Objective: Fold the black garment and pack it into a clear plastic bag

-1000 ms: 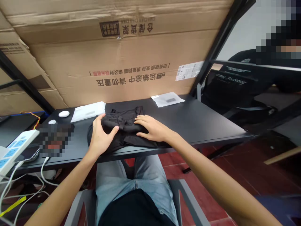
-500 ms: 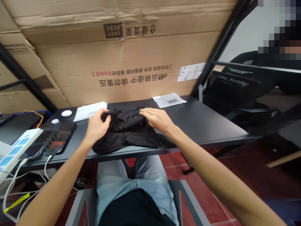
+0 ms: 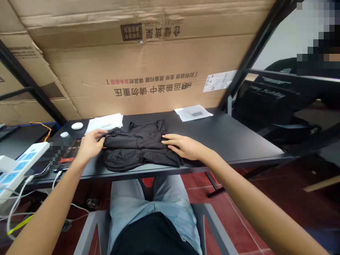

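Observation:
A thin black garment (image 3: 140,141) lies partly folded on the desk in front of me, with a fold running across its middle and two strap-like corners at the far side. At its left edge, my left hand (image 3: 91,144) has thumb and fingers closed on the cloth. My right hand (image 3: 184,147) rests on the right edge, palm down, with its fingers stretched out and slightly spread over the fabric. The garment's near edge lies close to the desk's front edge.
White plastic packets (image 3: 105,122) and a clear packet (image 3: 193,113) lie along the back of the black desk (image 3: 225,138). Left are a phone (image 3: 69,154), a power strip (image 3: 20,166) and cables. Cardboard (image 3: 148,63) walls the back. A person (image 3: 281,85) sits at right.
My left hand has moved left and my right hand has come nearer and flattened. The bunched garment now lies flatter, its far corners uncovered.

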Tool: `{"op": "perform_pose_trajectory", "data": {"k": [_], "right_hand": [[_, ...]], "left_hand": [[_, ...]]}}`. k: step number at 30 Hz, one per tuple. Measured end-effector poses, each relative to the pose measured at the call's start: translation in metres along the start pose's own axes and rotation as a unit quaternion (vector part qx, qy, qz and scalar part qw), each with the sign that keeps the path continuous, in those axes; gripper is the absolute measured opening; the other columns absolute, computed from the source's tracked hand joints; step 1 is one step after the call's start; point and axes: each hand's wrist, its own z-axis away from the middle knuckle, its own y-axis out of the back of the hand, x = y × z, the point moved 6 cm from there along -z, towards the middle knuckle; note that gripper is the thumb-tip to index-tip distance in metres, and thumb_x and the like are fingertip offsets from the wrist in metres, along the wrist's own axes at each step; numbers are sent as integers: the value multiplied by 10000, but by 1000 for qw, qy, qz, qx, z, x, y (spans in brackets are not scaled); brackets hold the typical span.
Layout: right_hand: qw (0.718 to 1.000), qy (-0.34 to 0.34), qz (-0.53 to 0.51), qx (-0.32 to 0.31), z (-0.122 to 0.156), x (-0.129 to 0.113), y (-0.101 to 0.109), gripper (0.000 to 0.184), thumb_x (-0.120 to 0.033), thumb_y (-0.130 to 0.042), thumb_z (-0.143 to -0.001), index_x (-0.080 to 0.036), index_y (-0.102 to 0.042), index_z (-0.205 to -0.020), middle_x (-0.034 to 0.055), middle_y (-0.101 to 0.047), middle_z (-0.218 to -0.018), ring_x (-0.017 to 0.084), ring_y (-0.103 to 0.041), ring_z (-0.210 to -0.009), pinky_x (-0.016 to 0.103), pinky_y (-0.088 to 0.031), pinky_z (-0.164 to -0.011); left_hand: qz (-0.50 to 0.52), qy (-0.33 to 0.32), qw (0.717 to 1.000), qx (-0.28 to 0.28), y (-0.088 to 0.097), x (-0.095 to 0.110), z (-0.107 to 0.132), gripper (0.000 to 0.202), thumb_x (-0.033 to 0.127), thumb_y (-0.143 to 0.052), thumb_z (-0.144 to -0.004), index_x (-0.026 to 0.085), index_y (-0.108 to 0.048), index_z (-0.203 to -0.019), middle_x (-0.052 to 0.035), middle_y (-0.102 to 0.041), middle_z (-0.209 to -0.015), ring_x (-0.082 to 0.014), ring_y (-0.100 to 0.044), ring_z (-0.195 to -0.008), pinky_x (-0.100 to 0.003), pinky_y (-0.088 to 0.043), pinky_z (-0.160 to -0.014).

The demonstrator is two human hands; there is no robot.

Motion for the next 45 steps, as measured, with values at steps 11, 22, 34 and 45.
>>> {"op": "perform_pose_trajectory", "data": {"k": [11, 22, 34, 45], "right_hand": [[993, -66, 14, 101, -32, 31, 3, 286, -270, -627, -1048, -231, -753, -1302, 139, -764, -1224, 333, -727, -1173, 558, -623, -1074], [975, -74, -41, 206, -28, 8, 33, 137, -263, -514, -1080, -262, -628, -1157, 117, -750, -1149, 329, -724, -1094, 505, -585, -1002], [992, 21, -82, 95, 27, -30, 31, 173, -342, -553, -1114, -254, -698, -1150, 93, -780, -1096, 269, -742, -1024, 435, -612, -948], [997, -38, 13, 68, -45, 28, 19, 189, -287, -555, -1069, -235, -729, -1122, 116, -809, -1186, 313, -749, -1112, 479, -582, -1015]], "left_hand": [[-75, -180, 979, -61, -21, 65, 2, 301, 454, -618, -994, 270, -814, -1128, -67, -846, -1081, -313, -783, -1028, -438, -590, -995], [48, -230, 970, 58, 7, 80, 24, 253, 387, -591, -1010, 248, -785, -1096, -67, -804, -1168, -263, -750, -1126, -428, -594, -1084], [50, -301, 952, 1, 18, 77, 70, 229, 341, -692, -1003, 241, -785, -1187, -23, -804, -989, -187, -760, -832, -330, -627, -843], [-235, -367, 889, -142, -54, 133, -13, 217, 282, -558, -1048, 248, -763, -1111, -91, -767, -1168, -282, -710, -1078, -389, -555, -908]]}}
